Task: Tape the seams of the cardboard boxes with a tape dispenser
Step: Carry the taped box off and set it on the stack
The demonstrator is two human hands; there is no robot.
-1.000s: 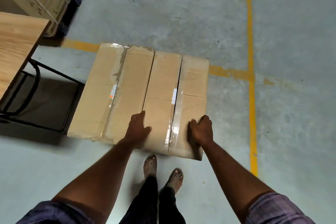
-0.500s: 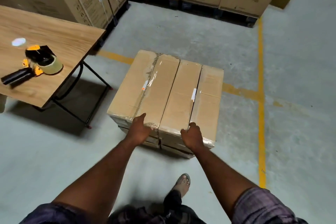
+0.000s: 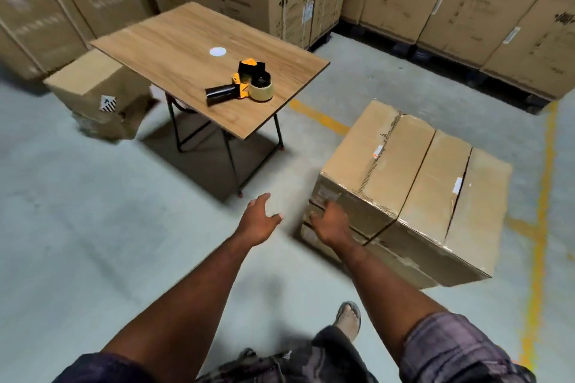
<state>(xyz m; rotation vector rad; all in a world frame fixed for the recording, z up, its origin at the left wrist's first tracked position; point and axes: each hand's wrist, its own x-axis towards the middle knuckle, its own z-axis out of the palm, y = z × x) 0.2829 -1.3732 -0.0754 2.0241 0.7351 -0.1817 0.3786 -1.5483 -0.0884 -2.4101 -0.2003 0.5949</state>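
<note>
Progress so far: the big brown cardboard box [image 3: 404, 171] sits on the grey concrete floor [image 3: 93, 227] at the right of the frame. Shiny clear tape already runs along its left seam, but the two dark seams further right look open to me, so most of the taping is left. The yellow-and-black tape dispenser with a tan roll [image 3: 245, 84] lies on the wooden tabletop [image 3: 174, 40], upper middle. Left hand [image 3: 259, 221] has a spread, empty grip. Right hand [image 3: 331, 222] is loosely curled on nothing at the box's near corner — too blurry to tell if it touches. Half a second ago both hands pressed the box's near edge — now they're lifted and the view has swung toward the dispenser.
</note>
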